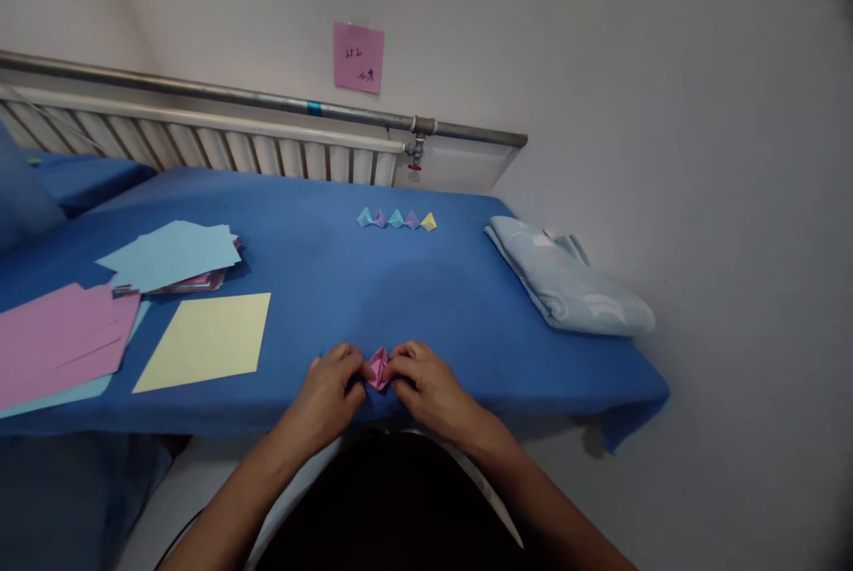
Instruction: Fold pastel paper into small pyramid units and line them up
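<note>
A small pink folded-paper piece (378, 368) is held near the front edge of the blue-covered table (306, 260). On its left side my left hand (335, 386) pinches it between thumb and fingers. My right hand (426, 383) grips the opposite side the same way. The piece has a pointed top and visible creases; my fingertips hide its side corners. Farther back, several small folded-paper pieces (395, 218) in teal, purple and yellow stand in a row.
To the left lie a yellow sheet (206, 340), pink sheets (59, 340) and a stack topped with light blue paper (173, 253). A folded pale blanket (566, 278) rests at the right. Behind the table are a radiator (267, 149) and a pipe (219, 94).
</note>
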`<state>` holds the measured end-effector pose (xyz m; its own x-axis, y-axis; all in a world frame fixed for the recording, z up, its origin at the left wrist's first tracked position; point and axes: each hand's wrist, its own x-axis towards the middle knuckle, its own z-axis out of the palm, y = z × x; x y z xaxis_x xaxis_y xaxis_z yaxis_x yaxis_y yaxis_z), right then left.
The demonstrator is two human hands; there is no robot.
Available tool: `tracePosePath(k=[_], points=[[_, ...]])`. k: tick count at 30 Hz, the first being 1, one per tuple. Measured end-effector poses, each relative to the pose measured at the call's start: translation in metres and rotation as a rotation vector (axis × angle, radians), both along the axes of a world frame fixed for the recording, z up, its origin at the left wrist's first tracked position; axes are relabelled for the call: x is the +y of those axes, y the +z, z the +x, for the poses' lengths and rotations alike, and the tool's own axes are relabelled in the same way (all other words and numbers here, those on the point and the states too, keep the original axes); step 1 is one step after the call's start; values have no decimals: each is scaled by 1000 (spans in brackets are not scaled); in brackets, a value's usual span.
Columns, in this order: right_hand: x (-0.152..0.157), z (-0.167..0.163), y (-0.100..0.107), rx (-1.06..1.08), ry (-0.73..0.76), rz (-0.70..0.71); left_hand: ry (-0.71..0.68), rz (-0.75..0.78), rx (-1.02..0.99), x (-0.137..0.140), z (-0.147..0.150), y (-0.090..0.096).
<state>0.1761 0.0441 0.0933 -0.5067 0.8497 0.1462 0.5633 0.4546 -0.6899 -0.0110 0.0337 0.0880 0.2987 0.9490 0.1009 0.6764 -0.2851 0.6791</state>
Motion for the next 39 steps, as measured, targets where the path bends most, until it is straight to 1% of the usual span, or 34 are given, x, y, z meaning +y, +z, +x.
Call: tracePosePath(k=[6, 8, 13, 15, 19, 24, 29, 39], points=[[4, 3, 3, 67, -170, 33, 136, -18, -37, 7, -2, 6], [6, 2, 3, 71, -164, 39, 152, -27, -27, 10, 1, 6], [11, -3, 2, 46, -28, 41, 116, -37, 21, 14, 6, 2], [12, -4, 1, 18, -13, 50, 117, -37, 48, 15, 8, 1], [15, -6, -2, -11, -58, 52, 140, -48, 105, 18, 10, 2], [17, -10, -4, -50, -122, 50, 100, -74, 165, 20, 12, 8], [20, -11, -7, -88, -197, 45, 96, -86, 219, 19, 14, 12], [30, -14, -6, -187, -178, 86, 111, -118, 299, 20, 18, 12]])
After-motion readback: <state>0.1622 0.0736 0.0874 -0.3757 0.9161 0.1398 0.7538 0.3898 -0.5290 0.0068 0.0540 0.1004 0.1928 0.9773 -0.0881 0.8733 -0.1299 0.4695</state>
